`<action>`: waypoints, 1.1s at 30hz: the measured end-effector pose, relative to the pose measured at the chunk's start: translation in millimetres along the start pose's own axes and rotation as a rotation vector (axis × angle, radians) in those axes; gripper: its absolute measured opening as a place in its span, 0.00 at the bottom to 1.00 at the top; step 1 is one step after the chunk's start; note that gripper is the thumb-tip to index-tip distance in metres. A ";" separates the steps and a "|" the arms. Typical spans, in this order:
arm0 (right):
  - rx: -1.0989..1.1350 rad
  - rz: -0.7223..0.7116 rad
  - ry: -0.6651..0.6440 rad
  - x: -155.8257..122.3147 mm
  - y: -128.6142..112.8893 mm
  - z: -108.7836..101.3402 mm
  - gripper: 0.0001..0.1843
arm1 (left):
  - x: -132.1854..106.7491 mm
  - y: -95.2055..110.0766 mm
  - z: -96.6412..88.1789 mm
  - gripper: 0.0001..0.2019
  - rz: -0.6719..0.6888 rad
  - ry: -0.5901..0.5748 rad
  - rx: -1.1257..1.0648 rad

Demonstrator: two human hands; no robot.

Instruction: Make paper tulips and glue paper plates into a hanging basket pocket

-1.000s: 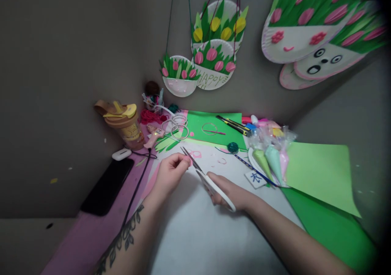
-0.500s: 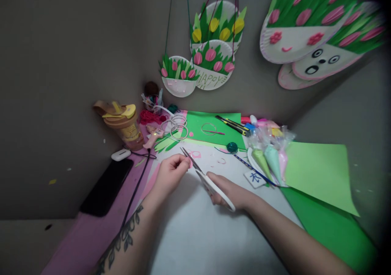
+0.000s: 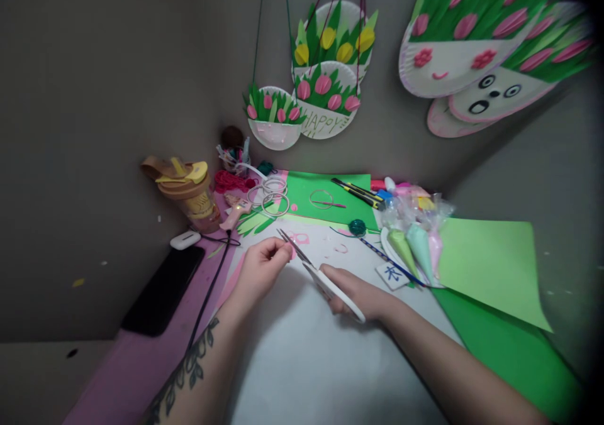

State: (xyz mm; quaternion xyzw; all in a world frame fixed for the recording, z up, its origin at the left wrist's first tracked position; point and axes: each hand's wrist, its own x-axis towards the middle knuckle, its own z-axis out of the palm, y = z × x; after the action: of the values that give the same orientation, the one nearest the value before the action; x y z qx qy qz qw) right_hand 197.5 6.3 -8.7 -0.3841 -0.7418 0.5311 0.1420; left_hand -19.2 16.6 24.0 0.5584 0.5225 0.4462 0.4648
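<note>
Your scissors [image 3: 315, 273] sit just below the middle of the frame, held above the white tabletop. They have white handles and slim grey metal blades. The handles lie low and right inside your right hand [image 3: 361, 298], and the blades slant up and left to a tip near your left fingertips. Whether the blades are parted is hard to tell. The small pink paper scrap [image 3: 293, 251] lies against the blades, pinched in your left hand [image 3: 257, 274] and mostly hidden.

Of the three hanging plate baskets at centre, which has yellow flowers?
The topmost basket, behind the one lettered HAPPY: its flowers are yellow; that one and the small left basket carry pink.
</note>
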 end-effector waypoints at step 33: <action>-0.037 -0.042 0.009 0.5 4.1 2.3 0.14 | -1.5 -1.7 -0.2 0.12 -0.011 -0.029 0.025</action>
State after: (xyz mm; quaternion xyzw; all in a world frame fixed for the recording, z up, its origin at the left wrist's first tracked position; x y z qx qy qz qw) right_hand 197.5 5.7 -13.4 -0.3734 -0.7587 0.5124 0.1494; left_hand -19.7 15.1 22.3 0.5679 0.5240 0.4290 0.4679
